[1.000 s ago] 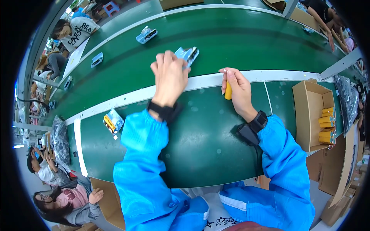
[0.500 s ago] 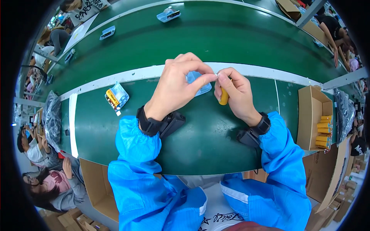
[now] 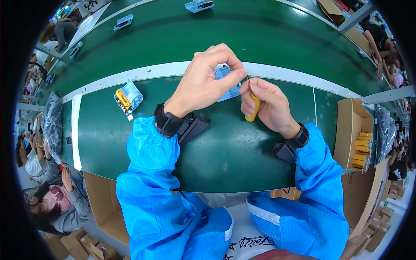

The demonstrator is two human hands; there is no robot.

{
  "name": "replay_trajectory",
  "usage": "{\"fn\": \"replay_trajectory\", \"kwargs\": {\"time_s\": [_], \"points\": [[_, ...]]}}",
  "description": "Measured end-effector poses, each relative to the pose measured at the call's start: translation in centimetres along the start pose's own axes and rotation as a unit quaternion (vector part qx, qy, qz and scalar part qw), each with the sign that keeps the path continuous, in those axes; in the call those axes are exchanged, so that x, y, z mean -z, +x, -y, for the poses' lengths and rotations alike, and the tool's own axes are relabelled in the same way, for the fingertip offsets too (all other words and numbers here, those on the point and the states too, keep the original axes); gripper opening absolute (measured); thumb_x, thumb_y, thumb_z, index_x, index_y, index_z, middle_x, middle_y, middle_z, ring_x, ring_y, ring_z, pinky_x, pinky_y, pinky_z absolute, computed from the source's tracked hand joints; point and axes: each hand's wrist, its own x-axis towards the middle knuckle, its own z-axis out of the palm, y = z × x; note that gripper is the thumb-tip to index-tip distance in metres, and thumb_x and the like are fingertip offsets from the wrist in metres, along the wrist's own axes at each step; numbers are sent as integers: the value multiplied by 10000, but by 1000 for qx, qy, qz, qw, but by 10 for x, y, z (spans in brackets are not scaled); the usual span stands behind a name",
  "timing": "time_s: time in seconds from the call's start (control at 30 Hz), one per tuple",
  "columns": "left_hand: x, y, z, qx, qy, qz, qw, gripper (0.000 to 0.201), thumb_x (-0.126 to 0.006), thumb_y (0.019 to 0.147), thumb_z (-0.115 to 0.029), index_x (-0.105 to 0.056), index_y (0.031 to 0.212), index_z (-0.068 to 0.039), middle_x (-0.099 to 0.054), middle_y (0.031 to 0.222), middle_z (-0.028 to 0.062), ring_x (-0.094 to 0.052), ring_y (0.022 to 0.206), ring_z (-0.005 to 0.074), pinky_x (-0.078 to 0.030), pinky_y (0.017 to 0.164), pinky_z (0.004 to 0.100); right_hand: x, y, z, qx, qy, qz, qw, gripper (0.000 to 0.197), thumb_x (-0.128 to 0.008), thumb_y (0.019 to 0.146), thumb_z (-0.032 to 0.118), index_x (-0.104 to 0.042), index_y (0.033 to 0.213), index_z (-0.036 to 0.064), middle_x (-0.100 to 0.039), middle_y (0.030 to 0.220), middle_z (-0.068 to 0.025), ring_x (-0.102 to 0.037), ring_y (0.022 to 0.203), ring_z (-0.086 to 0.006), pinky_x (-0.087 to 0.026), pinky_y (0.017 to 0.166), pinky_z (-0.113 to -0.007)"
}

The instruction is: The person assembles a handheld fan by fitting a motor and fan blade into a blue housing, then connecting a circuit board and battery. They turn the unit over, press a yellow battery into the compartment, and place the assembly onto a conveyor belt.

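A yellow cylindrical battery (image 3: 254, 110) is held in my right hand (image 3: 274, 103), its fingers curled around the upper end. From it a thin dark and reddish wire (image 3: 248, 81) runs up to my left hand (image 3: 212, 80), whose thumb and forefinger pinch the far end; any connector there is hidden. Behind the left fingers, a light blue plastic housing (image 3: 232, 92) lies on the green bench (image 3: 216, 160), partly covered. To the left sits another blue housing (image 3: 134, 95) with a yellow battery (image 3: 122, 99) and a small white connector on a lead.
An open cardboard box (image 3: 345, 125) at the right contains several yellow batteries (image 3: 362, 149). Past the white rail (image 3: 169, 69), a green conveyor belt (image 3: 268, 39) carries several blue housings (image 3: 199, 5). Black plastic wrap (image 3: 53, 125) lies at the far left. Other people work on both sides.
My hands have drawn slightly apart, and the wire between them now shows. The left hand has risen a little, and the battery has tilted. The view has shifted slightly.
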Motion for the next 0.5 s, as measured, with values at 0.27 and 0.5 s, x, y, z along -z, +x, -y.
{"fn": "replay_trajectory", "kwargs": {"time_s": [0.27, 0.5], "points": [[-3, -2, 8, -1, -4, 27, 1000, 110, -708, 813, -136, -665, 851, -42, -626, 839, 44, -590, 854, 194, -447, 793, 335, 2, -3, 0, -2, -28, 22, 999, 261, -422, 1023, 232, -542, 1027, 0, -428, 643, -3, -394, 532, -95, -358, 513, -249], [1, -11, 46, -63, 191, 68, 977, 240, -705, 790, -90, -671, 1022, -41, -624, 1079, 91, -563, 1087, 233, -403, 945, 349, -9, -3, 4, 8, -54, -44, 998, 217, -428, 1027, 192, -526, 1084, 8, -413, 640, 12, -355, 508, -57, -331, 474, -214]]}}
